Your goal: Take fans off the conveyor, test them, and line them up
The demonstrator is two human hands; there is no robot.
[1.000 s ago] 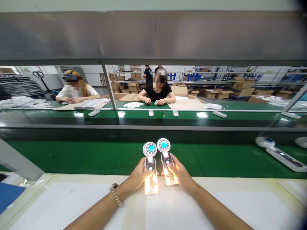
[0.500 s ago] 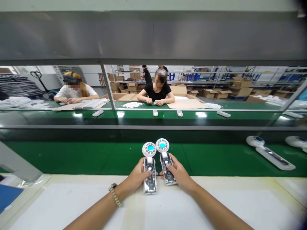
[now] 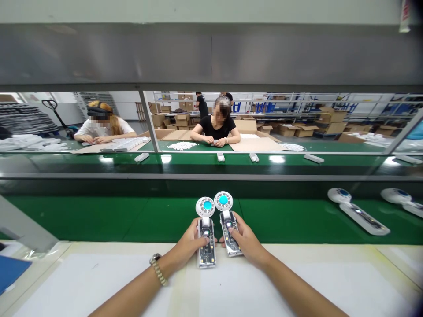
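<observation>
My left hand (image 3: 194, 240) is closed around a small handheld fan (image 3: 206, 253) with a round white vented head, a turquoise centre and a see-through body that shows a circuit board. Its thumb lies on the front of the body. A matching handheld fan is gripped by my right hand (image 3: 246, 237), thumb pressed near the lit spot on its board; this second fan (image 3: 231, 246) tilts slightly left. The two heads almost touch, side by side over the near edge of the green belt (image 3: 132, 218). Fingers behind both bodies are mostly hidden.
Two more fans, one at the right (image 3: 365, 218) and one at the right edge (image 3: 401, 198), lie on the near belt. White casings (image 3: 254, 157) sit on the far belt. Beyond it, two people work at a bench. A metal shelf (image 3: 211, 53) spans overhead; a blue folder (image 3: 13, 273) lies left.
On the near belt the two lying fans have shifted left. The casings on the far belt have moved right. Both hands and their fans stay almost still.
</observation>
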